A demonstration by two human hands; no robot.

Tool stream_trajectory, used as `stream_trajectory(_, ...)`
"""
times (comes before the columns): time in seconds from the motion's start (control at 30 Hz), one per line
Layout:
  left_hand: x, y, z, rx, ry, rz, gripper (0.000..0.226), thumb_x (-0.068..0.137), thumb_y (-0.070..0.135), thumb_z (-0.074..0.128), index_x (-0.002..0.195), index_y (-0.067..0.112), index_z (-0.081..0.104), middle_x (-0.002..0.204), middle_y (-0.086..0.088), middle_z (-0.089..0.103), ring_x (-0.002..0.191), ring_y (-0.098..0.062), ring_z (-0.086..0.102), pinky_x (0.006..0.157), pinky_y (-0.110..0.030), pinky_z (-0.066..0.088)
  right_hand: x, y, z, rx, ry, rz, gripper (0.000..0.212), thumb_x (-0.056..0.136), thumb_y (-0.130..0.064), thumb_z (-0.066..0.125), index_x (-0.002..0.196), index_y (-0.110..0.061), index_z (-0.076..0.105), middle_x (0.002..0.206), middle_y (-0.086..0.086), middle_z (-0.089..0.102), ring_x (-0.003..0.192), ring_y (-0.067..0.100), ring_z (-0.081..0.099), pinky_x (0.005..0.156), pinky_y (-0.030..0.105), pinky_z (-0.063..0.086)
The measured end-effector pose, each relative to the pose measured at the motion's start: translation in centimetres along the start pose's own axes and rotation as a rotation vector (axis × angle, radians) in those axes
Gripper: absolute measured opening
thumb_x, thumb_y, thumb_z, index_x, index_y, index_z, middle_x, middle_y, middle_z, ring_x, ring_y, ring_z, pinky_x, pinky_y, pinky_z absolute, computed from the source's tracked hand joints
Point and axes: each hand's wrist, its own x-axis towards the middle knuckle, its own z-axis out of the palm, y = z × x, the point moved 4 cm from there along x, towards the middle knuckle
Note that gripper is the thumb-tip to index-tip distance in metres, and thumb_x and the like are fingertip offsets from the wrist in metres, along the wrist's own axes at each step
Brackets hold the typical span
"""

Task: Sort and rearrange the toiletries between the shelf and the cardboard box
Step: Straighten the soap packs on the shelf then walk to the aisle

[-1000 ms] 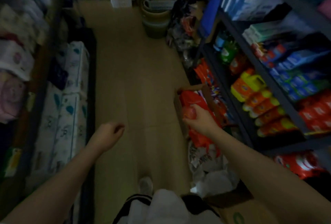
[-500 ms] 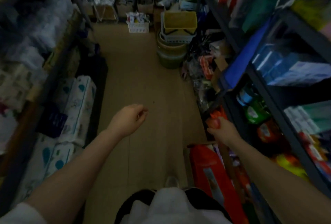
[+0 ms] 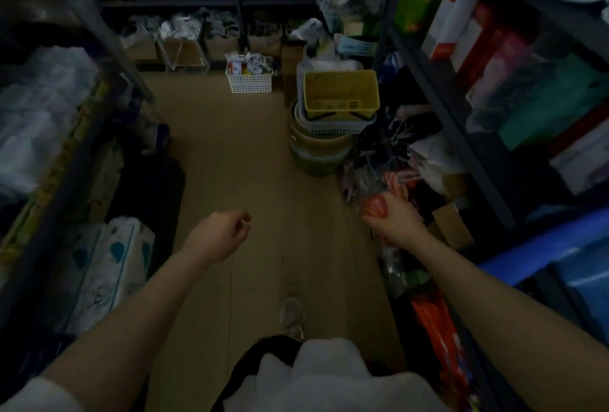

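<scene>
Far left of the left hand: white plastic-wrapped packs point(image 3: 39, 121) stacked on a shelf, blurred. Below them, nearer the hand's wrist side, wrapped paper rolls point(image 3: 108, 266) w/ blue prints sit at floor level.

Left hand point(image 3: 219, 235) hangs over the bare tan floor point(image 3: 244, 154), fingers loosely curled in, holding nothing. Ahead of it, far down the aisle, a white perforated basket point(image 3: 249, 80) w/ small packs inside. Behind and below the hand, one shoe point(image 3: 291, 316) on the floor.

Btwn the two hands & further ahead: a yellow basket point(image 3: 341, 93) nested on top of stacked tubs point(image 3: 319, 147), all on the floor.

Right hand point(image 3: 393, 225) is closed around a red packet point(image 3: 375, 205); fingers wrap it, packet's top sticks out ahead of the knuckles. It's held in the air, just off the shelf's lower edge, above clutter on the floor. What kind of toiletry it is can't be read; too blurred.

Under the right forearm, close to the body: more red packs point(image 3: 435, 322), upright in a row; whether they sit in a box can't be told. Right of the hand: dark metal shelf point(image 3: 461, 134) w/ boxes, pink, teal & red, and a blue bin point(image 3: 543, 256) lower down.
</scene>
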Motion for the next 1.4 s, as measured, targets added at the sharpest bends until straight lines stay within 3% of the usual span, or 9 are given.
stream_trajectory(0.2,14.7,1.9,-6.7,-0.031,0.041,0.148,0.025,0.093,0.022,0.051,0.114,0.012,0.061,0.100,-0.005,0.066,0.089,-0.021,0.061,0.074,-0.030,0.049,12.2,0.5,-2.5,-0.035,0.017,0.105,0.042,0.078,-0.032,0.068,0.114,-0.015,0.054,0.106,0.010,0.063,0.101,0.030,0.057,0.084,0.038,0.048)
stream_trajectory(0.33,23.6,4.7,-10.7,-0.092,0.124,0.259,0.022,0.093,0.021,0.052,0.108,0.010,0.063,0.096,-0.005,0.065,0.085,-0.021,0.060,0.074,-0.036,0.051,20.2,1.9,-4.3,-0.008,-0.015,0.203,0.026,0.079,-0.029,0.066,0.096,-0.010,0.060,0.088,0.007,0.060,0.089,0.031,0.061,0.065,0.028,0.044)
stream_trajectory(0.47,33.8,5.3,-11.9,-0.094,0.135,0.307,0.020,0.092,0.020,0.053,0.105,0.010,0.063,0.092,-0.006,0.064,0.079,-0.020,0.060,0.071,-0.038,0.051,29.3,2.1,-5.9,0.016,0.007,0.242,0.032,0.080,-0.034,0.067,0.100,-0.010,0.060,0.094,0.008,0.061,0.091,0.028,0.059,0.072,0.031,0.045)
stream_trajectory(0.63,47.2,2.0,-10.5,0.001,0.004,0.169,0.025,0.093,0.024,0.050,0.115,0.015,0.059,0.099,-0.004,0.065,0.087,-0.021,0.061,0.071,-0.030,0.046,42.0,0.1,-7.6,0.045,-0.036,0.252,0.040,0.083,-0.020,0.064,0.120,-0.009,0.052,0.113,0.018,0.060,0.103,0.033,0.057,0.080,0.034,0.045)
stream_trajectory(0.77,55.1,-1.8,-8.9,0.046,-0.158,0.023,0.030,0.095,0.027,0.045,0.122,0.015,0.054,0.108,-0.005,0.065,0.094,-0.022,0.061,0.072,-0.027,0.042,50.7,-2.3,-8.4,0.087,-0.116,0.242,0.031,0.084,-0.018,0.060,0.113,-0.012,0.052,0.103,0.009,0.059,0.093,0.023,0.055,0.070,0.028,0.038)
stream_trajectory(0.9,61.4,-3.2,-7.7,0.027,-0.256,-0.015,0.031,0.096,0.026,0.044,0.124,0.014,0.052,0.111,-0.006,0.065,0.095,-0.023,0.061,0.073,-0.028,0.043,57.5,-3.0,-7.1,0.230,-0.125,0.311,0.033,0.084,-0.014,0.063,0.114,-0.012,0.049,0.108,0.009,0.058,0.101,0.026,0.056,0.080,0.031,0.043)
stream_trajectory(1.17,74.7,-0.4,-4.6,-0.162,-0.184,0.226,0.024,0.093,0.018,0.052,0.114,0.010,0.059,0.093,-0.009,0.066,0.079,-0.027,0.063,0.067,-0.034,0.047,67.9,4.2,2.8,0.666,0.033,0.707,0.037,0.080,-0.014,0.069,0.113,-0.018,0.053,0.114,0.011,0.060,0.102,0.030,0.059,0.091,0.050,0.048)
stream_trajectory(1.27,77.5,0.1,-3.1,-0.231,-0.165,0.335,0.022,0.090,0.018,0.053,0.108,0.010,0.062,0.089,-0.007,0.066,0.072,-0.020,0.060,0.065,-0.031,0.047,69.8,6.9,6.9,0.767,0.060,0.895,0.042,0.081,-0.014,0.069,0.120,-0.008,0.053,0.118,0.015,0.060,0.103,0.033,0.060,0.084,0.046,0.052)
stream_trajectory(1.4,79.9,0.3,-1.3,-0.266,-0.211,0.437,0.031,0.085,0.025,0.046,0.107,0.010,0.063,0.087,-0.005,0.064,0.069,-0.016,0.057,0.062,-0.027,0.045,71.4,9.1,10.3,0.854,0.056,1.105,0.037,0.087,-0.015,0.062,0.119,-0.003,0.050,0.110,0.011,0.056,0.101,0.030,0.058,0.062,0.033,0.048)
